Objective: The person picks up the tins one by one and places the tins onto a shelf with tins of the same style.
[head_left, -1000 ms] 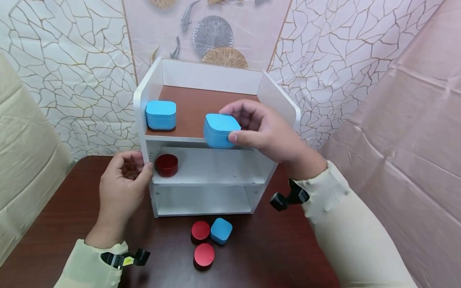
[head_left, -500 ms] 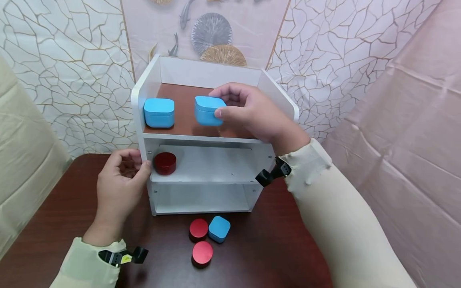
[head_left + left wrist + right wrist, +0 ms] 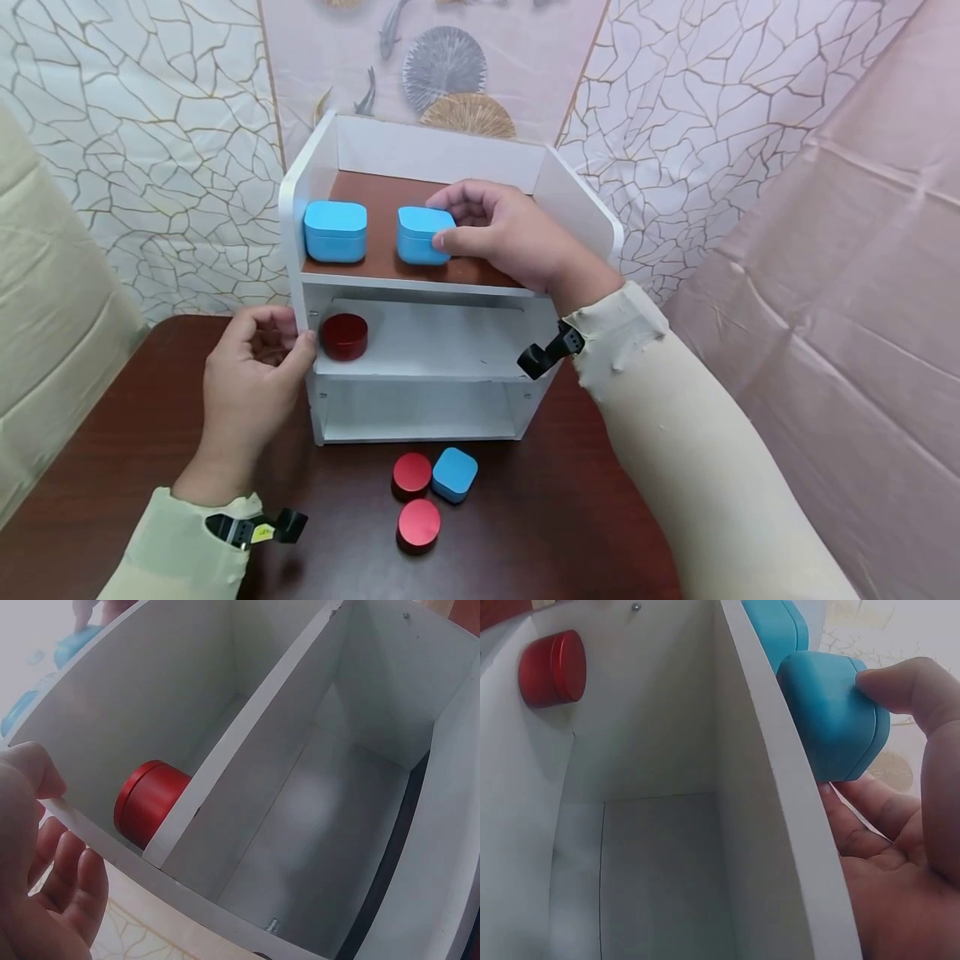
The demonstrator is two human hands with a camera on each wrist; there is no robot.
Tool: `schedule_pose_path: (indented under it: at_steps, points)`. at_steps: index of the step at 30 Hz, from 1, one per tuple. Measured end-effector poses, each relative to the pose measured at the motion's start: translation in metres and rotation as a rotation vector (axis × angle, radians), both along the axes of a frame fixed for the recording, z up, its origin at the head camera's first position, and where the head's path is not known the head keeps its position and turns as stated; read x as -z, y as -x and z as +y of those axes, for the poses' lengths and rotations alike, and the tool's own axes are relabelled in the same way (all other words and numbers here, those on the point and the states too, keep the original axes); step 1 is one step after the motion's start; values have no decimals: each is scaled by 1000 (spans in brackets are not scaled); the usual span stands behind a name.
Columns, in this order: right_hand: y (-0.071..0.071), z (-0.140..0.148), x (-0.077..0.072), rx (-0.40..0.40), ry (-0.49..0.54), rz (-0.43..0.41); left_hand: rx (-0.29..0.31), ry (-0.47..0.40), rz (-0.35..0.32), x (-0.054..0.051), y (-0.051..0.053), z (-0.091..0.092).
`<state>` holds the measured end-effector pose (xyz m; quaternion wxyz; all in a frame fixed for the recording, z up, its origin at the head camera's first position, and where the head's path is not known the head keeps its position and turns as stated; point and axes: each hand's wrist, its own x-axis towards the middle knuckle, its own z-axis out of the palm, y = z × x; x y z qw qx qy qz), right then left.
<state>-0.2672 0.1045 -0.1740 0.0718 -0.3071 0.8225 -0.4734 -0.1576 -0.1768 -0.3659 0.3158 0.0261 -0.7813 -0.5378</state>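
My right hand (image 3: 498, 229) pinches a blue square tin (image 3: 422, 237) between thumb and fingers, low on the brown top board of a small white shelf unit (image 3: 420, 283). In the right wrist view this tin (image 3: 829, 716) appears to rest on the board. Left of it, a second blue tin (image 3: 335, 232) stands against the left side panel. My left hand (image 3: 251, 375) holds the front edge of that panel, thumb in front and fingers on the outer side. Just inside, on the middle shelf, stands a round red tin (image 3: 344, 337), also visible in the left wrist view.
On the dark wooden table (image 3: 540, 517) before the unit lie a blue tin (image 3: 454, 475), a red tin (image 3: 412, 476) beside it and another red tin (image 3: 418, 525) nearer me. Patterned cloth (image 3: 150, 150) hangs behind.
My right hand has carried the blue tin left and back from in front of the unit, then down onto the top board. My left hand keeps its hold on the side panel.
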Motion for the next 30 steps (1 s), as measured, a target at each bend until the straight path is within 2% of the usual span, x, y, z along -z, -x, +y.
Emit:
schedule_pose_path:
  at_steps: [11, 30]
  points:
    - [1, -1, 2, 3, -22, 3, 14, -9, 5, -1, -1, 0]
    - [1, -3, 2, 3, -56, 28, 0, 0, 6, 0, 1, -1]
